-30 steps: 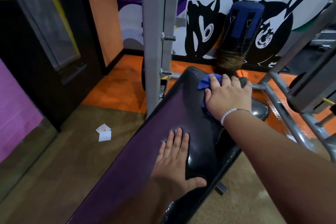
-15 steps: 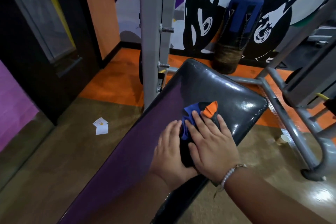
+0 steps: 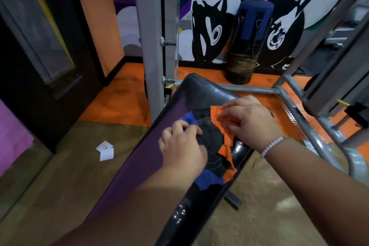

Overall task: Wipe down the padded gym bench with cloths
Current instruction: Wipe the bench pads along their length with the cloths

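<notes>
A glossy black padded bench (image 3: pixel 201 90) runs from the bottom centre up toward a grey rack. A patchwork cloth (image 3: pixel 211 140) of blue, dark grey and orange pieces lies spread on the far half of the pad. My left hand (image 3: pixel 181 146) pinches the dark grey and blue part near the pad's left side. My right hand (image 3: pixel 249 120), with a white bead bracelet on the wrist, pinches the orange part at the pad's right edge. The two hands hold the cloth stretched between them.
A grey steel upright (image 3: pixel 151 46) with pegs stands just left of the bench head. A dark punching bag (image 3: pixel 247 42) leans on the mural wall behind. Grey frame tubes (image 3: pixel 311 126) run along the right. White paper scraps (image 3: pixel 105 151) lie on the floor at left.
My right hand drew the cloth back from the bench's far end toward me. Both hands, which lay flat on it, now pinch it and pull it apart, showing more orange.
</notes>
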`<state>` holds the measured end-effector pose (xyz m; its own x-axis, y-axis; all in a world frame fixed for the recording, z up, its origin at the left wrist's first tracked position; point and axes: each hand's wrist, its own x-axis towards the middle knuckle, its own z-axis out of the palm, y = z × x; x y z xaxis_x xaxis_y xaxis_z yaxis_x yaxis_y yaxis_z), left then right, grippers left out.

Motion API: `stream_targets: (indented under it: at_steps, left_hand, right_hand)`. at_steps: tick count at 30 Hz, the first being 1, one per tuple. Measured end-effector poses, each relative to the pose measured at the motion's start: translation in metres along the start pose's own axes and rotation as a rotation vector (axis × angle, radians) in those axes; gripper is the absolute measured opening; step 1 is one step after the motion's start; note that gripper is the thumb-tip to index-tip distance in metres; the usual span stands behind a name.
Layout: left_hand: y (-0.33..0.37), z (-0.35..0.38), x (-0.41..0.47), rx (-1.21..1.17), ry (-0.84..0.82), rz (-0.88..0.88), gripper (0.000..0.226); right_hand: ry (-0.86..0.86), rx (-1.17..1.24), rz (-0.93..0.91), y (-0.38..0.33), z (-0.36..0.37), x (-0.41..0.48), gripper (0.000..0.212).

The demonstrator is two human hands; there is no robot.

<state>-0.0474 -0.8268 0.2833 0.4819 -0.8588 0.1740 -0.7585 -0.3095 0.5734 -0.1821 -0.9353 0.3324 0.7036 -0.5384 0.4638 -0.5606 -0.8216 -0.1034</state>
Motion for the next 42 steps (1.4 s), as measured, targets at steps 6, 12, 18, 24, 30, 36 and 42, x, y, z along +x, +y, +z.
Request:
stream_targets:
  at_steps: [6,12,18,24,30,36,42]
  left_hand:
    - [0.019,0.032,-0.018,0.099,-0.088,0.301,0.068]
    - [0.012,0.039,-0.009,0.178,-0.136,0.484,0.065]
    - [0.024,0.021,0.059,0.216,-0.158,0.628,0.06]
    - [0.028,0.003,0.121,0.205,-0.206,0.348,0.056]
    - [0.027,0.018,0.088,0.133,-0.088,0.33,0.055]
    - [-0.021,0.034,0.014,0.106,-0.125,0.554,0.063]
    - [-0.068,0.026,0.008,0.051,-0.165,0.281,0.052]
  right_hand:
    - [0.168,-0.161,0.395,0.025,-0.007,0.028,0.022]
    - [-0.011,0.053,0.677,0.038,0.002,0.04,0.028]
    - [-0.084,0.117,0.684,0.036,-0.007,0.042,0.026]
    - [-0.061,0.084,0.687,0.035,-0.001,0.042,0.027]
    - [-0.032,-0.062,0.602,0.03,0.005,0.045,0.021]
    - [-0.077,0.015,0.649,0.036,0.003,0.046,0.03]
    - [-0.099,0.062,0.699,0.037,0.002,0.047,0.029]
